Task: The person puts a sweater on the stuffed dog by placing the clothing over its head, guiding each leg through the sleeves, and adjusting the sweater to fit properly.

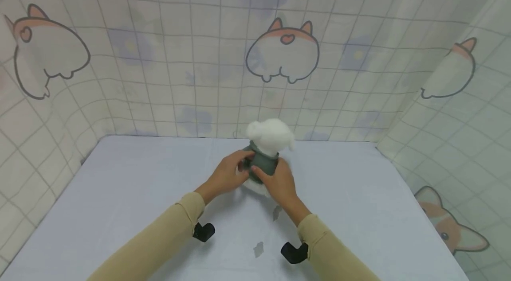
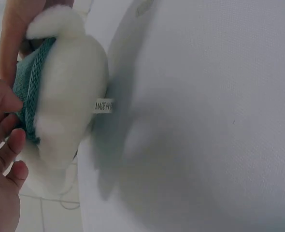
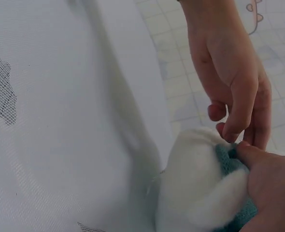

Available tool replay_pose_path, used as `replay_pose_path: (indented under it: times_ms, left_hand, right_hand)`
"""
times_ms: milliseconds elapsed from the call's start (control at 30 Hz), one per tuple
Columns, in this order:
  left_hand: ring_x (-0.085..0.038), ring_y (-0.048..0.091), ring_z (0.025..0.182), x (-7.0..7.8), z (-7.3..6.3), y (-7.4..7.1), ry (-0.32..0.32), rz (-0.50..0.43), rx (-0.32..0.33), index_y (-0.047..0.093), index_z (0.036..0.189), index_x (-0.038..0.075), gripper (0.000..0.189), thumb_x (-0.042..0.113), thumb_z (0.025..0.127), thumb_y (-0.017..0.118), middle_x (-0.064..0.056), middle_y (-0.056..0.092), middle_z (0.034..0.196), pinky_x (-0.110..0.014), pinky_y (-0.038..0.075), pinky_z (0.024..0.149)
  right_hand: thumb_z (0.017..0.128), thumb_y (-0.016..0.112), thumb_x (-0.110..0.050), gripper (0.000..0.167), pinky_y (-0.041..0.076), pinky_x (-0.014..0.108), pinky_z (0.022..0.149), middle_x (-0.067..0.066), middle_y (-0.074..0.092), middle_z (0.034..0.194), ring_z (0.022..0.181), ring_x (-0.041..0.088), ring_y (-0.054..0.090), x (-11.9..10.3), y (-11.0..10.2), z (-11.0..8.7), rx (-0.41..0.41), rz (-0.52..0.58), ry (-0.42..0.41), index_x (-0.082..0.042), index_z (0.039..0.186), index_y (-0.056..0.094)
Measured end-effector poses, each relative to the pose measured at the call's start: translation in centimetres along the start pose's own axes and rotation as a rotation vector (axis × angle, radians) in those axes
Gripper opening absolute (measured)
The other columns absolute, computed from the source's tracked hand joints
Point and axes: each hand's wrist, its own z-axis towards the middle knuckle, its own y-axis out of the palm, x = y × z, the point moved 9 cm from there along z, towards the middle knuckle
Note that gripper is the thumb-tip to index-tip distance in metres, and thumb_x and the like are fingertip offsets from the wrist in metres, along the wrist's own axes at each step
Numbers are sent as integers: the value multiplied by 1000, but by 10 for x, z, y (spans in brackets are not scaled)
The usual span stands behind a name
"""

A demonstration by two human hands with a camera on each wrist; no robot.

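A white plush toy (image 1: 272,135) wearing a green knitted sweater (image 1: 264,163) is held between both hands near the far edge of the table. My left hand (image 1: 228,172) is at the sweater's left side; in the right wrist view its thumb and fingers (image 3: 236,128) pinch the knitted edge. On the other side, my right hand (image 1: 281,183) grips the dressed toy, thumb across the sweater and fingers round its side. The left wrist view shows the toy's white body (image 2: 72,87) below the hem, with a printed label (image 2: 103,106) sticking out. The toy's face is hidden.
A white cloth-like surface covers the table (image 1: 131,210); grey diamond-shaped patches (image 1: 258,249) mark it near the front. Grid-patterned curtains with corgi drawings (image 1: 282,55) enclose the back and sides. Black wrist mounts (image 1: 294,253) hang below both sleeves.
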Motion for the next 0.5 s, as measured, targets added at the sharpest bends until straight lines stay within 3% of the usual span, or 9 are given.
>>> replay_pose_path:
  times_ms: [233, 500]
  left_hand:
    - [-12, 49, 79, 18, 0, 3, 64, 90, -37, 59, 130, 9, 48, 0, 83, 61, -2, 66, 110, -26, 42, 70]
    - [-17, 58, 98, 11, 1, -11, 55, 83, 94, 60, 125, 10, 37, 13, 89, 68, -3, 64, 116, -34, 50, 85]
  right_hand:
    - [83, 74, -39, 73, 49, 51, 92, 23, 58, 126, 112, 35, 59, 9, -8, 3, 37, 14, 23, 7, 131, 44]
    - [83, 71, -33, 60, 48, 50, 93, 21, 62, 122, 109, 33, 61, 15, -19, 9, 53, 41, 48, 3, 126, 51]
